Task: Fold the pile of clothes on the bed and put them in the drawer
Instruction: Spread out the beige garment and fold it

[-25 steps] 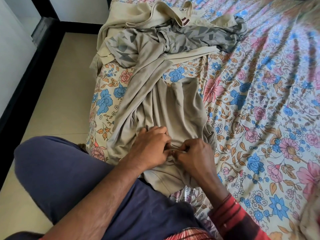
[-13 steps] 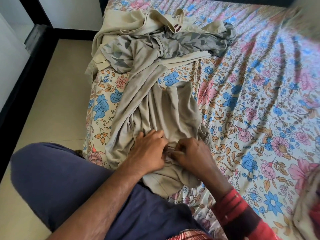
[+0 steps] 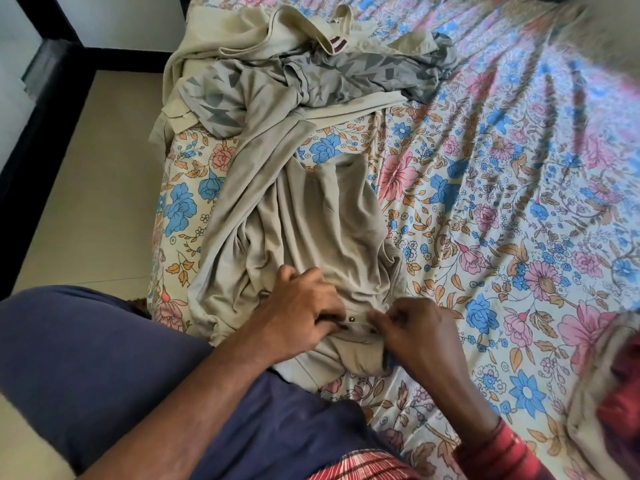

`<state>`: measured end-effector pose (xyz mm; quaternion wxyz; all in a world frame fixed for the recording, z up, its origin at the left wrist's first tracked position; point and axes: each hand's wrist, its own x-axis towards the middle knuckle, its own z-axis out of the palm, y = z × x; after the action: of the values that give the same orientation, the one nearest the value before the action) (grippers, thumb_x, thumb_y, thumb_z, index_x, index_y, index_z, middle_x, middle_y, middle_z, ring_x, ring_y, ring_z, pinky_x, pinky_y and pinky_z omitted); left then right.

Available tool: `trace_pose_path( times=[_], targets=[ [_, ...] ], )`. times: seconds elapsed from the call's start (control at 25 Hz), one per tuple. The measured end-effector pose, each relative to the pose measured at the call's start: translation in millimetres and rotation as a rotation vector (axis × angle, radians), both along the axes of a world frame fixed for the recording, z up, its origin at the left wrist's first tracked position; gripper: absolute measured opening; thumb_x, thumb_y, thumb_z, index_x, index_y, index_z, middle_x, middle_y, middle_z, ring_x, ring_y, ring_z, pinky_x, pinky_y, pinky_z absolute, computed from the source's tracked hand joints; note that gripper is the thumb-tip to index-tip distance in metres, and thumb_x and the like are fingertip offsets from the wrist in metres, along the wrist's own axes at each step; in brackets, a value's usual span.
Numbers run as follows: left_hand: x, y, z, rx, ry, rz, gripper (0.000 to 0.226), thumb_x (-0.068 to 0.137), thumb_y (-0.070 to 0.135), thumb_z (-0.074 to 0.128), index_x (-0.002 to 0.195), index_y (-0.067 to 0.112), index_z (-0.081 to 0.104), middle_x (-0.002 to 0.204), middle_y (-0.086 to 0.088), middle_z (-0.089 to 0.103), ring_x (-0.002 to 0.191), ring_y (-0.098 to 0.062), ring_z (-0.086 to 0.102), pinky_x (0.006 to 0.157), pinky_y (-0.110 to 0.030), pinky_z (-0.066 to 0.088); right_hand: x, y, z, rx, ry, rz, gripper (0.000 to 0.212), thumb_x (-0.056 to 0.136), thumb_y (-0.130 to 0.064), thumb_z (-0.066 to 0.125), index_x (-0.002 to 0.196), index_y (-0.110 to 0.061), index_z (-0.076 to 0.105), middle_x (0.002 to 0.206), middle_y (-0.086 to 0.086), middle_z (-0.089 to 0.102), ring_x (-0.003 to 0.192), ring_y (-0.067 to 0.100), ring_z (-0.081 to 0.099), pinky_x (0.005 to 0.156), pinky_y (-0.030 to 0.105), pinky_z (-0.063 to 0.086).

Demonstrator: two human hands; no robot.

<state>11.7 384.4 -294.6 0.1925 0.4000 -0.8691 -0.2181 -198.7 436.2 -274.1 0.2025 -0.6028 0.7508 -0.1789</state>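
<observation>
Floral bedding (image 3: 502, 209) carried the beige trousers (image 3: 311, 223), their long axis running straight away from the person toward the clothes pile (image 3: 294, 74), while the left hand (image 3: 304, 313) and right hand (image 3: 415, 334), equally near, pinched the waistband at its stud.

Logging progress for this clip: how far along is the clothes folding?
Done: nothing looks folded. In hand: the left hand and right hand both pinch the waistband of the beige trousers, near a small stud. Left: those trousers, the crumpled pile at the bed's far edge, and the drawer, which is not in view.
</observation>
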Motion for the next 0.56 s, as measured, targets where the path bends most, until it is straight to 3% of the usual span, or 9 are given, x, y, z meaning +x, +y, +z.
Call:
trace_pose_path(
  times=[0.08, 0.16, 0.24, 0.36, 0.44, 0.52, 0.56],
  targets=[
    [3.8, 3.6, -3.3, -0.016, 0.026, -0.017, 0.011, 0.077, 0.035, 0.075, 0.088, 0.035, 0.076, 0.086, 0.021, 0.066, 0.092, -0.005, 0.047, 0.077, -0.039, 0.029, -4.7, 1.8, -0.8, 0.146, 0.032, -0.031, 0.059, 0.084, -0.062, 0.073, 0.053, -0.012, 0.063, 0.044, -0.003, 0.060, 0.042, 0.006, 0.058, 0.050, 0.030, 0.050],
    [4.5, 5.2, -4.2, -0.025, 0.040, -0.027, 0.013, 0.076, 0.036, 0.074, 0.088, 0.035, 0.076, 0.084, 0.020, 0.065, 0.093, -0.004, 0.046, 0.078, -0.040, 0.032, -5.5, 6.6, -0.4, 0.154, -0.007, -0.068, 0.067, 0.084, -0.067, 0.068, 0.051, -0.010, 0.060, 0.045, -0.001, 0.061, 0.041, 0.009, 0.057, 0.047, 0.030, 0.046],
    [3.1, 4.0, -4.7, -0.042, 0.052, -0.030, 0.015, 0.075, 0.043, 0.073, 0.087, 0.034, 0.076, 0.083, 0.020, 0.063, 0.092, -0.004, 0.046, 0.077, -0.039, 0.033, -4.2, 6.8, -0.3, 0.130, -0.149, -0.157, 0.057, 0.086, -0.062, 0.071, 0.056, -0.014, 0.063, 0.049, -0.003, 0.064, 0.042, 0.007, 0.060, 0.046, 0.027, 0.045],
    [1.1, 4.1, -5.9, -0.061, 0.112, -0.029, 0.020, 0.079, 0.048, 0.066, 0.089, 0.035, 0.078, 0.083, 0.020, 0.062, 0.090, -0.004, 0.047, 0.077, -0.037, 0.029, -3.1, 7.0, -3.3, -0.029, -0.371, -0.230, 0.034, 0.092, -0.038, 0.075, 0.068, -0.015, 0.066, 0.058, -0.003, 0.067, 0.050, 0.008, 0.061, 0.053, 0.030, 0.047],
    [0.4, 3.4, -4.9, -0.067, 0.149, -0.027, 0.022, 0.083, 0.047, 0.063, 0.094, 0.035, 0.078, 0.087, 0.021, 0.062, 0.092, -0.005, 0.050, 0.078, -0.037, 0.027, -2.8, 5.9, 0.9, -0.148, -0.675, -0.273, 0.028, 0.096, -0.026, 0.071, 0.074, -0.009, 0.066, 0.068, 0.005, 0.066, 0.062, 0.011, 0.058, 0.059, 0.031, 0.046],
    [0.8, 1.3, -2.9, -0.072, 0.177, -0.012, 0.020, 0.084, 0.045, 0.065, 0.095, 0.034, 0.078, 0.090, 0.021, 0.064, 0.094, -0.007, 0.053, 0.079, -0.038, 0.028, 2.0, 3.9, 7.5, -0.021, -1.238, -0.329, 0.017, 0.096, -0.018, 0.065, 0.083, -0.008, 0.071, 0.083, 0.011, 0.072, 0.075, 0.018, 0.068, 0.069, 0.034, 0.055],
    [0.8, 0.4, -2.4, -0.082, 0.186, -0.001, 0.019, 0.084, 0.043, 0.066, 0.094, 0.034, 0.078, 0.090, 0.021, 0.064, 0.094, -0.007, 0.053, 0.079, -0.037, 0.028, 5.5, 2.8, 8.0, 0.080, -1.398, -0.314, 0.011, 0.093, -0.014, 0.066, 0.090, -0.006, 0.073, 0.091, 0.015, 0.075, 0.082, 0.024, 0.072, 0.073, 0.037, 0.058]
  ],
)
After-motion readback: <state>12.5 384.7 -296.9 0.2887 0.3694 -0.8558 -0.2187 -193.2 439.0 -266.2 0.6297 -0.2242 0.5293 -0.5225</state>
